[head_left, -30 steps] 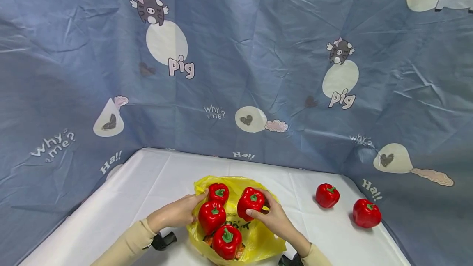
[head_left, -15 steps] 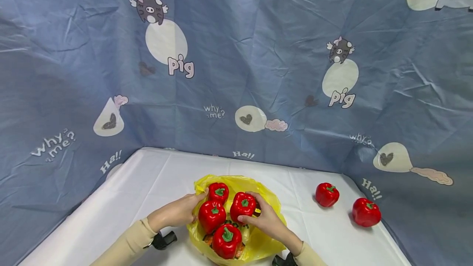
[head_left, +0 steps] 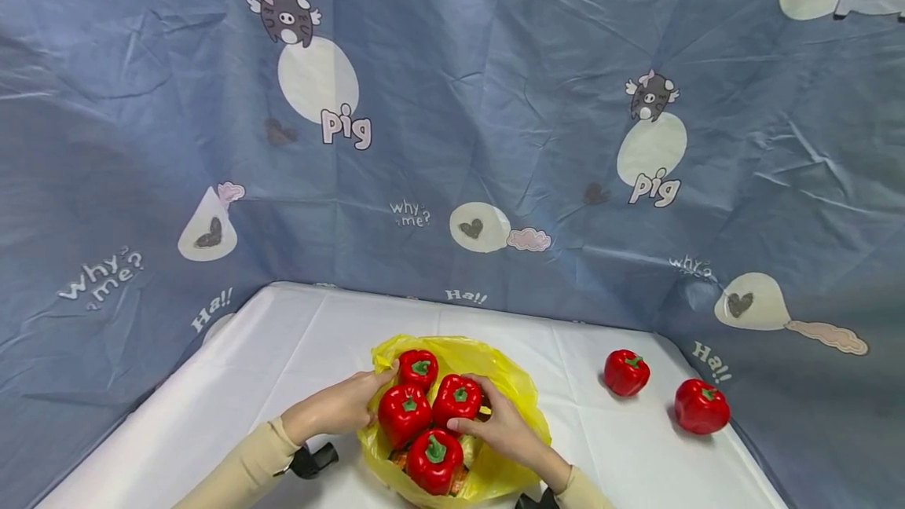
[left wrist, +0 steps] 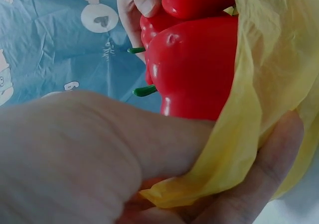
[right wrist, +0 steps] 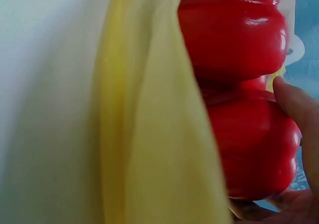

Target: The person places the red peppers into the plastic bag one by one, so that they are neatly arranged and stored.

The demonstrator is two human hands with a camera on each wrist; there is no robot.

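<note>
A yellow plastic bag [head_left: 509, 383] stands wide-mouthed on the table, with several red bell peppers inside it. My left hand [head_left: 342, 407] pinches the bag's left rim between thumb and fingers; the left wrist view shows the yellow film [left wrist: 224, 154] caught there. Inside the mouth, my right hand [head_left: 498, 426] grips one red bell pepper [head_left: 456, 399] with the thumb in front and fingers behind. That pepper sits close against the other peppers, a left one [head_left: 405, 415], a back one [head_left: 419, 370] and a front one [head_left: 434, 462]. The bag's bottom is mostly hidden.
Two more red bell peppers lie on the white table [head_left: 304, 344] to the right, one farther back [head_left: 626, 373] and one near the right edge [head_left: 701, 407]. A blue printed cloth [head_left: 438, 140] hangs behind and beside the table.
My right hand has carried its bell pepper left and down, from the bag's right side to beside the other peppers. The left hand has kept its hold on the rim.
</note>
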